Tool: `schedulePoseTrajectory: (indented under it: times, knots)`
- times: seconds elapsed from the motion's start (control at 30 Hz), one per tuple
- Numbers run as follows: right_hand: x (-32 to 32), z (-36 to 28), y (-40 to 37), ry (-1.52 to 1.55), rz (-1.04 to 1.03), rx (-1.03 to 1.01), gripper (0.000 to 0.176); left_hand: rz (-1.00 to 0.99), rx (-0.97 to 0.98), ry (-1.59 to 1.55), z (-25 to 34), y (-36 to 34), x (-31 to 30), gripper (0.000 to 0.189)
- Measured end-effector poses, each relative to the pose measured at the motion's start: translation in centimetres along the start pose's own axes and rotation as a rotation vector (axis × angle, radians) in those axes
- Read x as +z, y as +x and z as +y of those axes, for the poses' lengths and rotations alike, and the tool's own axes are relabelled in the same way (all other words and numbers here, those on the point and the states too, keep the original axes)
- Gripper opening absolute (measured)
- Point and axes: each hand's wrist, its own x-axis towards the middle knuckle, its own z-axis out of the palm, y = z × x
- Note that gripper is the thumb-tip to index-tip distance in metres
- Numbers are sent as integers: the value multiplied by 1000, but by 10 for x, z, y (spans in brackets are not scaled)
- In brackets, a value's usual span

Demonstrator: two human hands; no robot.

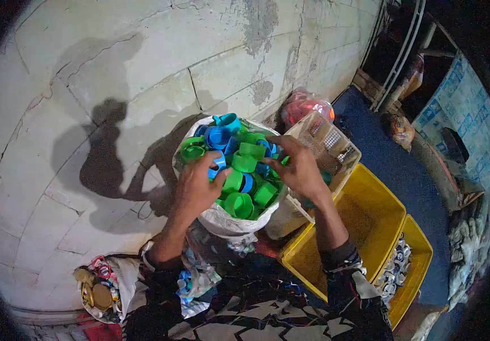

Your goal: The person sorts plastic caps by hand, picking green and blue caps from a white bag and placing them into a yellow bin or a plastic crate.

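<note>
A white sack [225,226] filled with green and blue plastic caps stands in front of me. My left hand [195,183] is at its left side, with thumb and fingers curled around a blue cap [217,163]. Over the right side of the pile, my right hand [300,170] has its thumb and fingers apart, close to blue and green caps. Green caps [245,159] lie in the middle of the heap. A teal cap [228,122] rests near the far rim, and a larger green one [238,204] is at the near side.
Right of the sack are a pale plastic crate [344,149] and a yellow bin [373,196]; a second yellow bin [421,250] holds metallic-looking pieces. A bag of mixed items [100,290] sits lower left. Behind the sack is a cracked wall [160,57], beside a pink bundle [307,108].
</note>
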Motion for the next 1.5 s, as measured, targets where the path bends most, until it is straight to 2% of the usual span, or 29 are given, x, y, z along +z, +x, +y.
schedulePoseTrajectory:
  times: [0.2,0.3,0.4,0.5,0.6,0.73,0.83,0.87,1.0,1.13,1.23,1.3,1.33,1.4,1.5]
  knots:
    - [18,19,14,-66,-242,57,32,-94,40,69,-1,12,10,42]
    - [12,22,14,177,-270,195,27,-147,1,68,0,18,10,44]
    - [3,25,9,321,-96,166,13,-176,1,93,1,23,12,42]
    - [-13,21,-4,199,-44,267,11,-176,76,110,-10,32,28,35]
    - [-21,22,-19,179,-44,230,12,-211,122,136,-17,42,42,28]
    - [-31,18,-46,70,-22,337,19,-332,105,133,-6,50,35,23]
    - [-41,22,-70,31,18,322,20,-213,134,80,3,45,23,23]
    - [-43,27,-79,-6,47,290,21,-229,88,43,12,44,14,21]
    - [-49,38,-112,-133,140,225,24,-39,150,-17,44,34,4,14]
    - [-63,26,-138,-262,200,239,24,22,236,-30,89,13,20,15]
    - [-73,25,-168,-336,241,235,21,30,230,-94,126,-14,55,16]
    - [-74,33,-203,-373,248,292,17,-15,148,-190,147,-36,87,17]
    - [-74,36,-220,-390,269,322,17,-39,166,-232,156,-46,107,19]
    - [-78,33,-253,-409,339,357,16,-118,182,-291,155,-64,161,18]
    - [-58,57,-328,-430,345,538,15,-318,150,-289,140,-90,245,16]
